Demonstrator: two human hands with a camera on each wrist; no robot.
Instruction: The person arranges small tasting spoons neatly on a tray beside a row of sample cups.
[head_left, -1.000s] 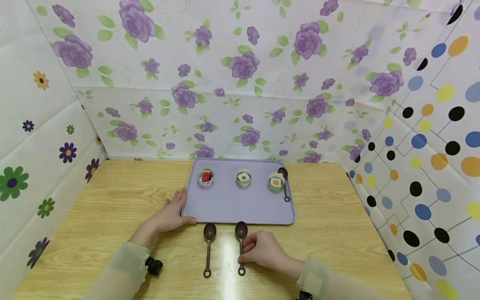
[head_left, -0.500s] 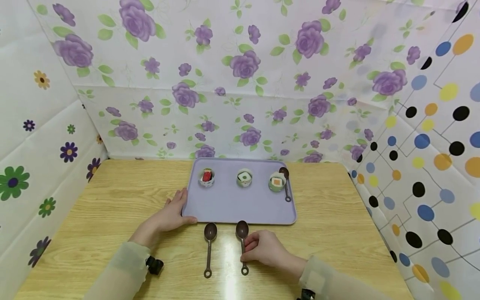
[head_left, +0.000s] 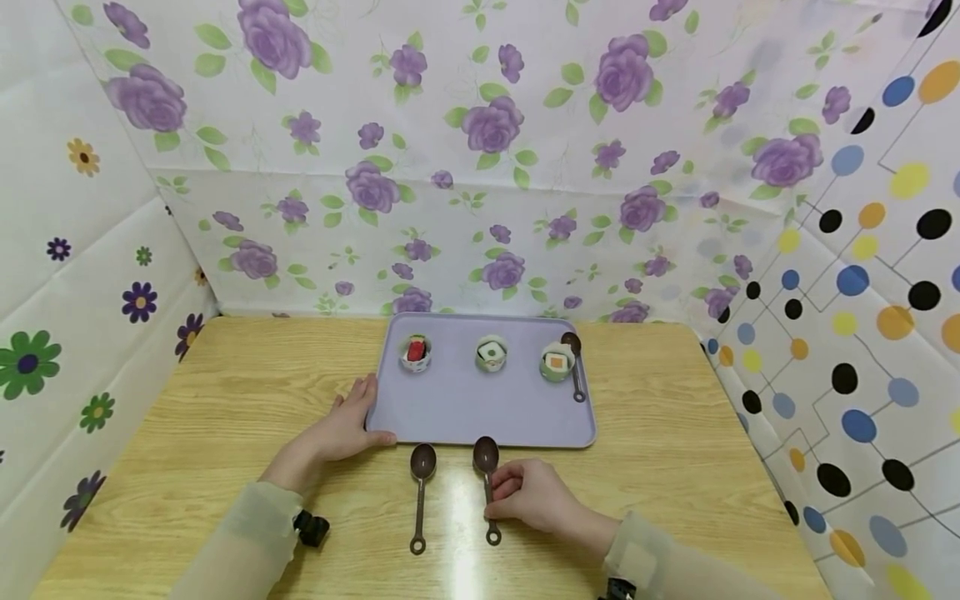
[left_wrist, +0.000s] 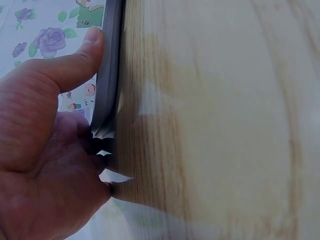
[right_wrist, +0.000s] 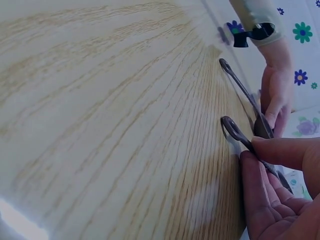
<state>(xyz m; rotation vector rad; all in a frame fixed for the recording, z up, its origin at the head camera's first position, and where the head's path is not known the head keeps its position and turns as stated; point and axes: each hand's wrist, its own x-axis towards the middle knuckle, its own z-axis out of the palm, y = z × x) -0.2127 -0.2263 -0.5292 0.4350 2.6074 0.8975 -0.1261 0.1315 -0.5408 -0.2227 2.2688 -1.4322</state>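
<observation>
With thumb and fingertips my right hand [head_left: 536,497] pinches the handle of a dark brown spoon [head_left: 486,452], its bowl overlapping the front rim of the lilac tray [head_left: 480,412] in the head view. The ringed handle end [right_wrist: 229,125] points toward me. My left hand [head_left: 341,429] rests against the tray's front left corner, its fingers stretched along the left side and its thumb [left_wrist: 91,47] on the front rim. Between the hands lies a second brown spoon [head_left: 423,460] on the table, bowl toward the tray.
Three small cups line the tray's back half: one with a red piece [head_left: 416,353], one with a green-dotted white piece [head_left: 491,353], one with an orange-centred piece [head_left: 557,363]. A third spoon [head_left: 577,379] lies by the right cup. Patterned cloth walls [head_left: 480,208] border the wooden table [head_left: 652,417].
The pinched spoon has moved slightly forward, toward the tray, its handle end shifting a little right. My left hand keeps its place at the tray corner.
</observation>
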